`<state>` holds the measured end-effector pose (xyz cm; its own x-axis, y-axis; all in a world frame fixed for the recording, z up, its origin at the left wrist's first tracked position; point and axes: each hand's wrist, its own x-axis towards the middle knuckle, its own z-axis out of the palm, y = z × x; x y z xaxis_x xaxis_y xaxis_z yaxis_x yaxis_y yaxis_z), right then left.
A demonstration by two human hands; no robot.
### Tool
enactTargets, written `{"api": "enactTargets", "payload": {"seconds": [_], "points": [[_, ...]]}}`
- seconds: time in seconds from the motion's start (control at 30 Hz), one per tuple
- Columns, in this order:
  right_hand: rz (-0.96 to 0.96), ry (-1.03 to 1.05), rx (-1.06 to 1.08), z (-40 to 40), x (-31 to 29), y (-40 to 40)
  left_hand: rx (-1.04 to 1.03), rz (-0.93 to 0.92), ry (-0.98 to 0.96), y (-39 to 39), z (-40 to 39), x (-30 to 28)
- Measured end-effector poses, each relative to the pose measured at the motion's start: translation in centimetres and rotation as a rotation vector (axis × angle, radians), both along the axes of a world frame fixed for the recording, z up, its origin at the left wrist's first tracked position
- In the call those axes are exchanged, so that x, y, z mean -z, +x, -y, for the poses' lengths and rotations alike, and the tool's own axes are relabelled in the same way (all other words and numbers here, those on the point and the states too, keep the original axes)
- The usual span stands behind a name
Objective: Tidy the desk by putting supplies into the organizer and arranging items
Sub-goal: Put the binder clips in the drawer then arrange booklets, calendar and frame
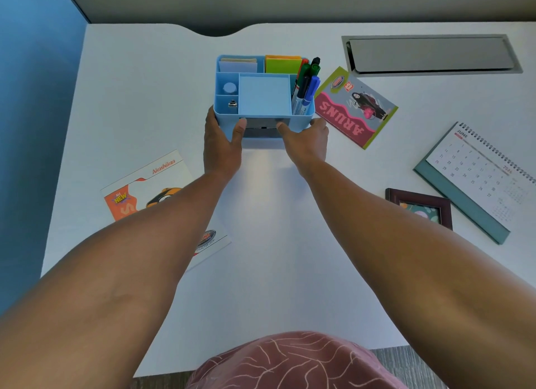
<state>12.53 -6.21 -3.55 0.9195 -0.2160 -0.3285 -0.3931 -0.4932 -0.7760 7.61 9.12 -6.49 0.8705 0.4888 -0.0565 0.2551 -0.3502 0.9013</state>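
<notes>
A light blue desk organizer stands on the white desk, far centre. It holds several markers on its right side, green and orange sticky notes and pale notes at the back, a small round item and a binder clip at the left. My left hand grips its near left corner, thumb on the front. My right hand grips its near right corner, thumb on the front.
A pink and green card lies right of the organizer. A desk calendar and a dark picture frame lie at the right. A white and orange leaflet lies under my left forearm. A metal cable hatch sits at the back right.
</notes>
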Motion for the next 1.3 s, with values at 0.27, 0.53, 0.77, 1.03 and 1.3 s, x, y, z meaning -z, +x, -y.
{"api": "enactTargets", "payload": {"seconds": [0.27,0.53,0.77,1.03,1.3], "points": [[-0.022,0.091,0.072,0.2,-0.5,-0.4,-0.029,0.003,-0.071,-0.2,0.1,-0.8],[-0.049,0.222,0.144,-0.3,-1.5,0.0,-0.195,-0.096,-0.378,1.1,-0.1,-1.6],[-0.123,0.351,0.205,-0.2,-1.3,1.0,-0.272,-0.172,-0.403,2.1,-0.1,-2.3],[-0.174,0.345,0.206,-0.1,-1.2,2.3,-0.257,-0.258,-0.361,3.0,-0.6,-2.6],[-0.09,0.2,0.134,-0.1,-0.5,3.0,-0.322,-0.28,-0.327,3.7,-0.7,-3.2]]}}
